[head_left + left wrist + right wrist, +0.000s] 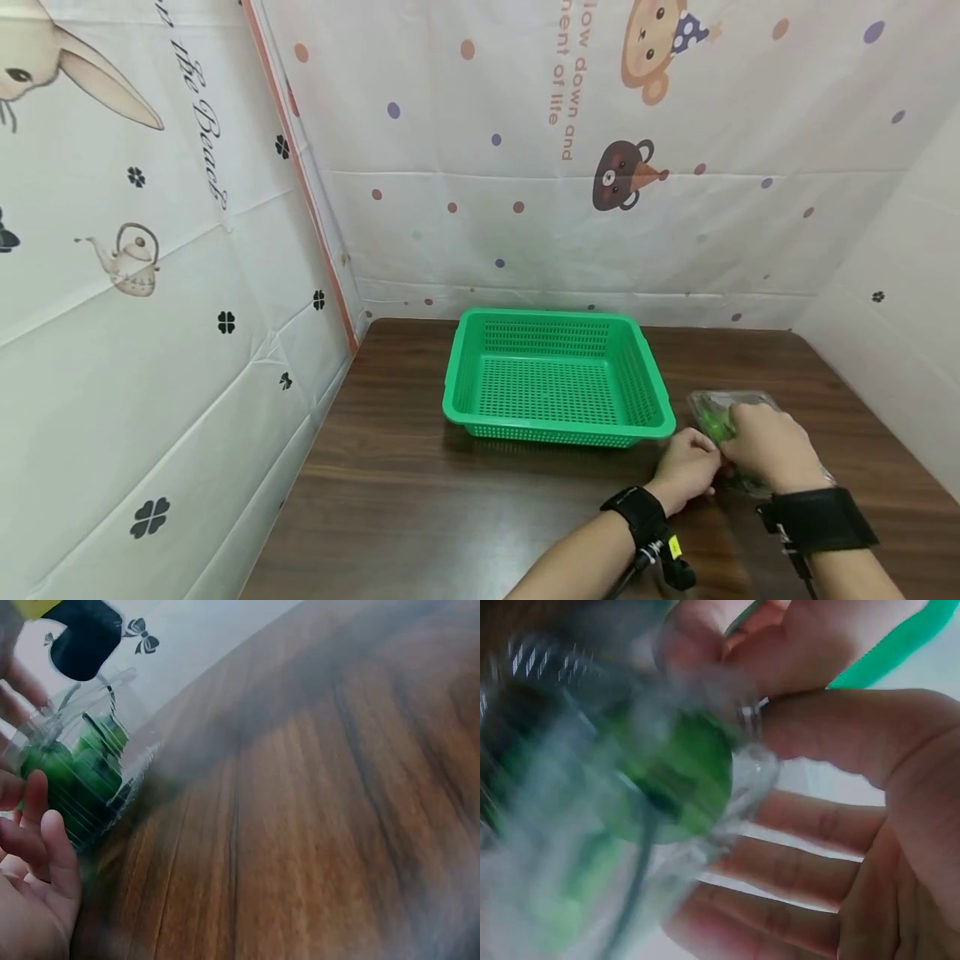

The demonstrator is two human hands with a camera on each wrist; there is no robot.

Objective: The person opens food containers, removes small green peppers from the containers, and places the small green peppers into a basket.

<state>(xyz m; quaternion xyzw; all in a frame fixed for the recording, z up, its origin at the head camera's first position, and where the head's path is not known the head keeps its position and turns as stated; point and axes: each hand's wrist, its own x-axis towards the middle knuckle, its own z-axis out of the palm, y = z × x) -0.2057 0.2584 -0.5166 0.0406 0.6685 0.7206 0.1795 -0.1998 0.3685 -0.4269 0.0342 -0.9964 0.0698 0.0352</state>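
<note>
1. Clear plastic is what your fingers meet: a see-through clamshell box (pixel 731 417) with green fruit (pixel 71 776) packed inside, lying on the dark wooden table (pixel 480 508) just off the right end of the green basket (pixel 555 379)

2. Your right hand (pixel 772 446) lies over the top of the box, fingers curled round its near half; in the right wrist view the box sits between the thumb and the spread fingers (pixel 795 866), so that hand is grasping it

3. Your left hand (pixel 686 471) is at the box's left edge; in the left wrist view its fingertips (pixel 41 825) are against the ribbed plastic wall, bent only a little. Whether they pinch the edge or merely touch it you cannot tell from these views

4. The two hands meet at the box's near left corner, knuckles all but touching

5. Beyond your fingertips stands the basket, a perforated rectangular tray, close to the box; whether it touches the box is hidden by your hands

6. The right wrist view is blurred, so the count of fruit is not readable
</note>
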